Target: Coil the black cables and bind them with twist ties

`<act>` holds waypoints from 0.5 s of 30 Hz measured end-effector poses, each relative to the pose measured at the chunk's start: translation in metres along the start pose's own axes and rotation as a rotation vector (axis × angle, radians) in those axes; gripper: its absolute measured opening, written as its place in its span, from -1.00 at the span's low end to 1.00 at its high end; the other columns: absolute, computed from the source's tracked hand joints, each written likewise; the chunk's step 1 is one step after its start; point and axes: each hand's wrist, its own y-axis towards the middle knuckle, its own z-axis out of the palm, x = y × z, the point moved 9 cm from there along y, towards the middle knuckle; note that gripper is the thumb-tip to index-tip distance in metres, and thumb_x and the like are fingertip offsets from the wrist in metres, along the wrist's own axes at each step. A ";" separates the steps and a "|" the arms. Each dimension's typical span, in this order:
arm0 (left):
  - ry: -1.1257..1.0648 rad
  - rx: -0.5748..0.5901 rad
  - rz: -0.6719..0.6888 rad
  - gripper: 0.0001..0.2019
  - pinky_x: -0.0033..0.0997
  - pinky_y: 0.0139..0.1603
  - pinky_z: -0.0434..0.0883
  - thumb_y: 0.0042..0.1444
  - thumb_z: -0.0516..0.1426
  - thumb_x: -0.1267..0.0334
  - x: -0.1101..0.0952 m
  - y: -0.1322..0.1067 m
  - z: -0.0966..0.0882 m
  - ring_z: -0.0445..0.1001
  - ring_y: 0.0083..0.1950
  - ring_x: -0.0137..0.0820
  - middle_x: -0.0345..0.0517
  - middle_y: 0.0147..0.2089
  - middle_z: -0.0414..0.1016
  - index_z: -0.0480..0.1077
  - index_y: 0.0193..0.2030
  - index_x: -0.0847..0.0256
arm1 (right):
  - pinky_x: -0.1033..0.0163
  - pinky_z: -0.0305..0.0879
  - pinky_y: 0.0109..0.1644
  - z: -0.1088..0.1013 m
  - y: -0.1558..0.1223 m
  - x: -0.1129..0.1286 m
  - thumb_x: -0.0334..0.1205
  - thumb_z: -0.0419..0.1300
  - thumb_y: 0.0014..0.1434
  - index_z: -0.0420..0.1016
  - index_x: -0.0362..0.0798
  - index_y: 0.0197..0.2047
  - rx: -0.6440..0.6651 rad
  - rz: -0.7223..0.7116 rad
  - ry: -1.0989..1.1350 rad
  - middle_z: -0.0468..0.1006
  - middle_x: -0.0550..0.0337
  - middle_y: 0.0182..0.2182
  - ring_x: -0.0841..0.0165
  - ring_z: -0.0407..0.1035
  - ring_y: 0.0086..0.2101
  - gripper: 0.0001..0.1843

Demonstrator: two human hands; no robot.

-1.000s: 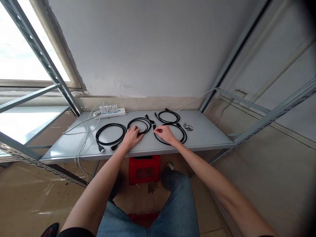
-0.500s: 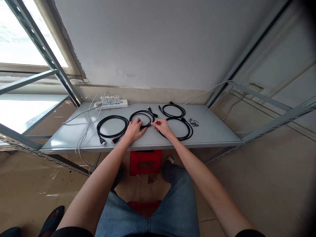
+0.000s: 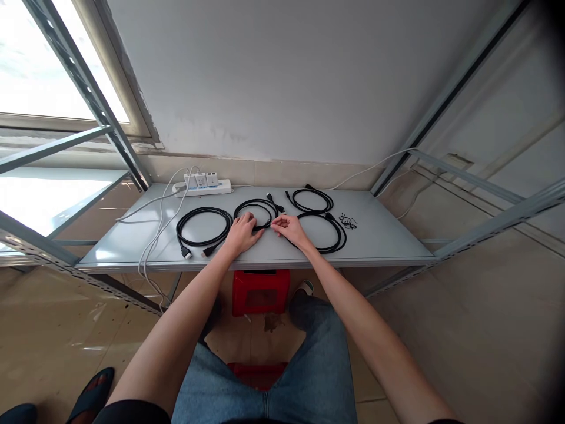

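Observation:
A coiled black cable [image 3: 255,202] lies on the shelf in front of me, its plugs at the far right of the loop. My left hand [image 3: 242,232] presses on the near left side of this coil, fingers bent and thumb stretched to the right. Right of it, my right hand [image 3: 289,229] is closed in a pinch at the coil's near right edge; what the fingertips hold is too small to make out. Another coiled cable [image 3: 203,226] with two plugs lies to the left. Two more, a far coil [image 3: 311,200] and a near coil [image 3: 343,235], lie to the right.
Thin black ties [image 3: 348,221] lie in a small heap right of the coils. A white power strip [image 3: 207,187] with chargers stands at the back left, and white cords [image 3: 152,241] hang over the front edge. Metal posts flank the grey shelf [image 3: 388,241]. A red stool [image 3: 260,292] is below.
The whole view has shifted slightly. Both hands stay at the middle coil, with only small finger movement in the right hand's pinch.

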 end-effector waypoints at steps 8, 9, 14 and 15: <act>-0.008 -0.004 0.000 -0.69 0.00 0.21 0.36 0.34 0.08 -0.03 0.001 0.000 0.000 0.44 0.14 -0.06 0.13 0.15 0.39 0.47 -0.12 0.16 | 0.24 0.42 -0.44 0.000 0.000 -0.003 0.13 0.46 -0.01 0.60 -0.06 -0.37 0.009 0.002 -0.002 0.54 0.16 -0.51 0.39 0.37 -0.53 -0.60; -0.010 -0.005 0.001 -0.69 0.00 0.21 0.36 0.34 0.08 -0.03 0.001 0.000 0.000 0.44 0.13 -0.06 0.13 0.15 0.39 0.46 -0.12 0.17 | 0.24 0.41 -0.44 0.000 0.000 -0.002 0.14 0.46 -0.02 0.60 -0.06 -0.37 0.008 0.003 -0.003 0.54 0.16 -0.52 0.39 0.36 -0.53 -0.59; -0.011 -0.003 0.002 -0.68 0.02 0.20 0.36 0.34 0.08 -0.04 0.000 -0.001 0.000 0.44 0.14 -0.03 0.15 0.14 0.40 0.47 -0.11 0.17 | 0.23 0.42 -0.44 0.001 -0.001 0.001 0.16 0.45 -0.02 0.60 -0.05 -0.38 0.003 0.008 -0.015 0.54 0.16 -0.51 0.38 0.37 -0.53 -0.58; -0.005 -0.004 0.002 -0.68 0.02 0.20 0.36 0.35 0.08 -0.04 0.001 -0.001 0.000 0.44 0.14 -0.03 0.15 0.14 0.40 0.47 -0.11 0.17 | 0.23 0.41 -0.44 0.001 -0.001 0.001 0.15 0.46 -0.02 0.60 -0.05 -0.38 0.002 0.010 -0.014 0.54 0.16 -0.52 0.38 0.37 -0.53 -0.59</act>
